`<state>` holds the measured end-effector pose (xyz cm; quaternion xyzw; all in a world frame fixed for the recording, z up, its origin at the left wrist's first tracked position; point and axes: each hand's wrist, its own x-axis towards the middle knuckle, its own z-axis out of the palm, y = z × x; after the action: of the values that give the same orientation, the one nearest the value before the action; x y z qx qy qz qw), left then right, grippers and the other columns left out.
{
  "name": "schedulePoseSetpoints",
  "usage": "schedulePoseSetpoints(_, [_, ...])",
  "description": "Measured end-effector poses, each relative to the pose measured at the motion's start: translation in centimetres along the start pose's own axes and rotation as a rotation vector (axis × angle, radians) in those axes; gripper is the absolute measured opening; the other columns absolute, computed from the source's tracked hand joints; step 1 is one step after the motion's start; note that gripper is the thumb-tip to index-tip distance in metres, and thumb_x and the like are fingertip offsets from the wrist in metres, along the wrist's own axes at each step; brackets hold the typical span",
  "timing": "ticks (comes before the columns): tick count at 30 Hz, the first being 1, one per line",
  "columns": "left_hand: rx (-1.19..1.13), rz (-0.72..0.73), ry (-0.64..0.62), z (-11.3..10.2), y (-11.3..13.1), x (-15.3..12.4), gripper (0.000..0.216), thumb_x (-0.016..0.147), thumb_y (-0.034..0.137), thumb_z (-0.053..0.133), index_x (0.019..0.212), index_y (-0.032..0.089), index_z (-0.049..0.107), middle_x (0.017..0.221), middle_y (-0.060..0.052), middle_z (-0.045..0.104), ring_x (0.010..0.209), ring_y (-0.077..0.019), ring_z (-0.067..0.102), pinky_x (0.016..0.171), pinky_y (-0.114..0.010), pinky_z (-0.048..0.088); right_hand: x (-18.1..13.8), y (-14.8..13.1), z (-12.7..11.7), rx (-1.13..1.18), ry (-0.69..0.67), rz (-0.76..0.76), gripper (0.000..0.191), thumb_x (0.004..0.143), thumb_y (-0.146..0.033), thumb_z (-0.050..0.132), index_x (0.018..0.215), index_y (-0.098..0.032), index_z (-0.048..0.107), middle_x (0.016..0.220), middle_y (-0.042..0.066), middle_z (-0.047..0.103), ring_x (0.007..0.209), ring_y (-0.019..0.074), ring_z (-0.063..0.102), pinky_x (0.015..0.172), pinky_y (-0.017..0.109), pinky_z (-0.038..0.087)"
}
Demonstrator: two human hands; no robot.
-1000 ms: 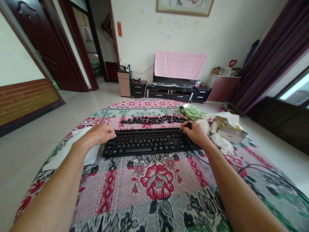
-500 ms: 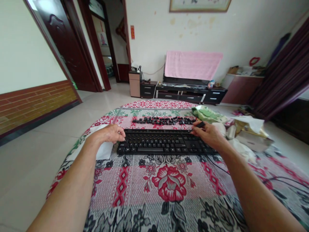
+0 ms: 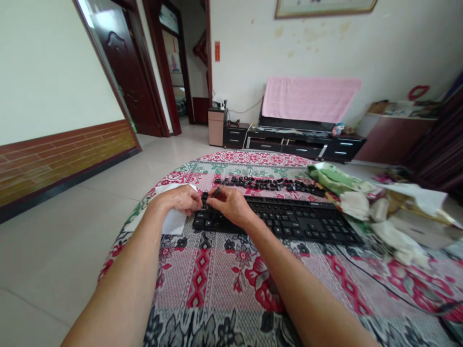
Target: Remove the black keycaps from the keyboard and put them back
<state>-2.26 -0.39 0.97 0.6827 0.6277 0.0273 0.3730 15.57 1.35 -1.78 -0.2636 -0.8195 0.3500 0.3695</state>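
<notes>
A black computer keyboard (image 3: 309,224) lies across the patterned tablecloth, and many key places in its upper rows look bare of caps. At its upper left corner is my right hand (image 3: 231,205), closed in a pinch around a small dark tool (image 3: 216,192); the tool's tip is too small to make out. Close beside it, my left hand (image 3: 183,199) has its fingers curled at the keyboard's left end, over a white sheet of paper (image 3: 174,222). Whether those fingers hold anything is hidden. Loose black keycaps (image 3: 253,182) lie in a long band behind the keyboard.
The round table's cloth (image 3: 220,284) has red and grey flowers. Green packaging (image 3: 334,178), crumpled white gloves or cloth (image 3: 354,205) and an open box (image 3: 419,221) lie to the right. A black cable (image 3: 379,279) runs off right. Beyond stands a low cabinet (image 3: 267,145).
My right hand has moved left across the keyboard with the dark tool, from its right part to the upper left corner beside my left hand. The view has turned slightly left.
</notes>
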Motion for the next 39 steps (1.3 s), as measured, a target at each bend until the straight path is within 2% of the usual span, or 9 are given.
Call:
schedulePoseSetpoints(9, [0.051, -0.023, 0.058, 0.3, 0.6, -0.4, 0.023, 0.058, 0.027, 0.044, 0.074, 0.016, 0.057, 0.057, -0.003, 0.054, 0.054, -0.013, 0.05, 0.047, -0.022, 0.035, 0.2, 0.3, 1.0, -0.139, -0.077, 0.01, 0.025, 0.069, -0.036, 0.044, 0.08, -0.016, 0.055, 0.066, 0.001, 0.056, 0.058, 0.0085, 0.048, 0.052, 0.021, 0.037])
schedulePoseSetpoints(16, [0.028, 0.016, 0.035, 0.2, 0.6, -0.6, 0.022, 0.058, 0.027, 0.044, 0.074, 0.017, 0.056, 0.06, -0.003, 0.055, 0.056, -0.0135, 0.051, 0.049, -0.023, 0.036, 0.2, 0.1, 0.5, -0.093, -0.027, -0.017, 0.024, 0.069, -0.034, 0.045, 0.082, -0.017, 0.055, 0.067, 0.001, 0.056, 0.058, 0.0085, 0.048, 0.052, 0.022, 0.037])
schedulePoseSetpoints(23, [0.03, 0.024, 0.029, 0.3, 0.2, -0.2, 0.021, 0.059, 0.028, 0.043, 0.073, 0.017, 0.055, 0.06, -0.002, 0.054, 0.054, -0.0125, 0.05, 0.047, -0.021, 0.035, 0.1, 0.2, 0.4, -0.076, -0.051, 0.018, 0.021, 0.068, -0.032, 0.046, 0.08, -0.018, 0.055, 0.067, 0.0, 0.056, 0.059, 0.0084, 0.048, 0.053, 0.022, 0.038])
schedulePoseSetpoints(27, [0.083, 0.059, 0.088, 0.1, 0.3, -0.1, 0.022, 0.059, 0.028, 0.042, 0.072, 0.017, 0.056, 0.061, -0.001, 0.053, 0.054, -0.0103, 0.048, 0.049, -0.021, 0.034, 0.4, -0.2, -1.4, -0.037, -0.005, 0.042, 0.023, 0.067, -0.034, 0.047, 0.081, -0.017, 0.054, 0.068, 0.0, 0.057, 0.06, 0.0086, 0.049, 0.055, 0.022, 0.039])
schedulePoseSetpoints(30, [0.174, 0.12, 0.186, -0.1, 1.3, -0.1, 0.024, 0.059, 0.029, 0.042, 0.074, 0.018, 0.058, 0.061, 0.0, 0.053, 0.053, -0.0094, 0.044, 0.048, -0.021, 0.032, 0.2, -0.4, -3.5, -0.002, -0.007, 0.067, 0.024, 0.067, -0.034, 0.047, 0.081, -0.016, 0.054, 0.065, 0.0, 0.056, 0.059, 0.0083, 0.049, 0.055, 0.022, 0.039])
schedulePoseSetpoints(32, [0.203, 0.169, 0.205, 0.1, 2.2, -0.1, 0.025, 0.059, 0.03, 0.043, 0.075, 0.018, 0.059, 0.06, 0.001, 0.052, 0.053, -0.0091, 0.043, 0.048, -0.02, 0.031, -0.5, -0.3, -4.6, 0.001, -0.028, 0.1, 0.024, 0.066, -0.034, 0.048, 0.082, -0.016, 0.054, 0.064, 0.0, 0.056, 0.057, 0.008, 0.049, 0.053, 0.022, 0.038])
schedulePoseSetpoints(39, [0.153, 0.194, 0.096, 2.0, 4.0, 0.6, 0.029, 0.06, 0.033, 0.044, 0.08, 0.018, 0.058, 0.06, -0.001, 0.053, 0.051, -0.0093, 0.045, 0.047, -0.02, 0.031, -2.9, 0.8, -5.7, -0.048, -0.072, 0.165, 0.025, 0.065, -0.034, 0.049, 0.08, -0.015, 0.055, 0.063, 0.0, 0.055, 0.055, 0.008, 0.048, 0.05, 0.021, 0.037])
